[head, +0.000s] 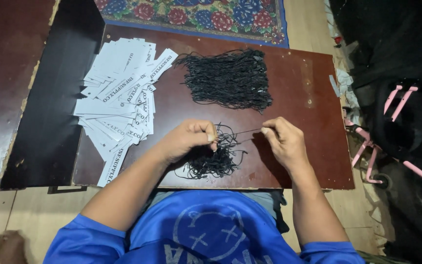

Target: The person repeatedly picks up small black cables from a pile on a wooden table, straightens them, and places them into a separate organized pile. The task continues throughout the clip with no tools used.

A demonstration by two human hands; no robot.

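A person in a blue shirt sits at a low brown table (313,161), stretching a single black string (247,131) taut between both hands. The left hand (186,139) and the right hand (284,139) each pinch one end, just above a small tangle of strings (211,161). A larger bundle of strings (230,78) lies farther back, beside a fanned pile of white paper tags (118,93).

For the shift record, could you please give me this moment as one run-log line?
left hand: pinching black string | right hand: pulling its other end | under hands: loose string pile | behind: string bundle, white paper tags
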